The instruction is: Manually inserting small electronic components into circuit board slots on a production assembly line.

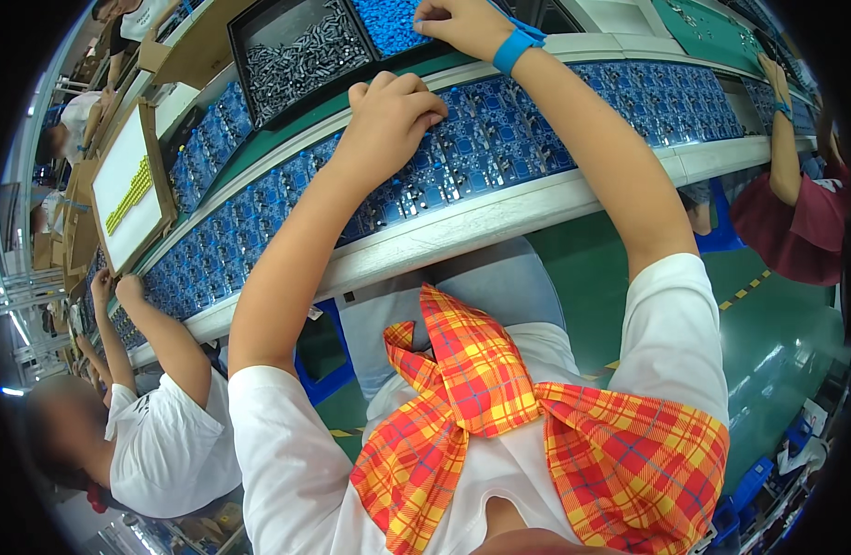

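Note:
My left hand (pixel 388 120) hovers low over a row of blue circuit boards (pixel 481 134), its fingers curled together. What they hold, if anything, is too small to make out. My right hand (pixel 472 26), with a blue wrist strap (pixel 516 48), is over the tray of small blue parts (pixel 388 23). Its thumb and fingers are drawn into a pinch, and I cannot see clearly what lies between them. Left of the blue parts is a black tray (pixel 268 116) heaped with dark metallic parts (pixel 305 65).
A pale rail (pixel 481 222) borders the board line on my side. At left, a box with a white sheet and yellow parts (pixel 129 199) stands behind the line. Co-workers sit on both sides, one in white (pixel 171 444), another in dark red (pixel 795 222).

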`<move>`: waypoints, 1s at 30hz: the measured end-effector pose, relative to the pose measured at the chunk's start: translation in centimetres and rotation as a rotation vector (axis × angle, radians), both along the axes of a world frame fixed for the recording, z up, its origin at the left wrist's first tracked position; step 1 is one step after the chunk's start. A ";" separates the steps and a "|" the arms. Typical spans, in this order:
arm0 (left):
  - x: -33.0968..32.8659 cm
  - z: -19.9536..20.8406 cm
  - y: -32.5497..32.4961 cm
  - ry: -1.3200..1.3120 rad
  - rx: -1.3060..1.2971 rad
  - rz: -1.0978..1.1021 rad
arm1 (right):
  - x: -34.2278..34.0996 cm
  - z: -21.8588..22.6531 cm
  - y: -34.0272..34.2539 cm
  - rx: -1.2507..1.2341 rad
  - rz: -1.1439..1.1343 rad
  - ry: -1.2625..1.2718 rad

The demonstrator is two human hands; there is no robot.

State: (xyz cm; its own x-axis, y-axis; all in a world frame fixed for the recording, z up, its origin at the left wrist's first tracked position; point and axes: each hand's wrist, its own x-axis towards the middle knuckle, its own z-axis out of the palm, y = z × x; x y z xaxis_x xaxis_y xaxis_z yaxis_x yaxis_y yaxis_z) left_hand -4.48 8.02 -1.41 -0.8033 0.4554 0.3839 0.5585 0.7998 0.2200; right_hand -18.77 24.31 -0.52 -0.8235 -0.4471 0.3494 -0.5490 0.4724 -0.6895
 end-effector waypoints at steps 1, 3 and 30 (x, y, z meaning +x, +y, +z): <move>0.0 -0.1 0.1 0.014 -0.014 0.002 | -0.2 -0.4 0.1 -0.023 -0.015 0.014; 0.2 0.0 0.0 0.041 -0.045 0.016 | 0.0 -0.2 -0.2 -0.047 -0.022 0.026; 0.2 0.3 -0.3 0.118 -0.095 -0.041 | 8.2 0.7 5.1 0.044 0.132 0.034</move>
State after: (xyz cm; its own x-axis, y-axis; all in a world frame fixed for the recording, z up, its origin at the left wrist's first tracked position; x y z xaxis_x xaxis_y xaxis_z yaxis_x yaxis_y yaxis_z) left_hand -4.30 7.75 -1.08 -0.7348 0.5258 0.4285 0.6090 0.7896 0.0753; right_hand -10.61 29.38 0.18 -0.7448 -0.5660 0.3534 -0.6308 0.4242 -0.6498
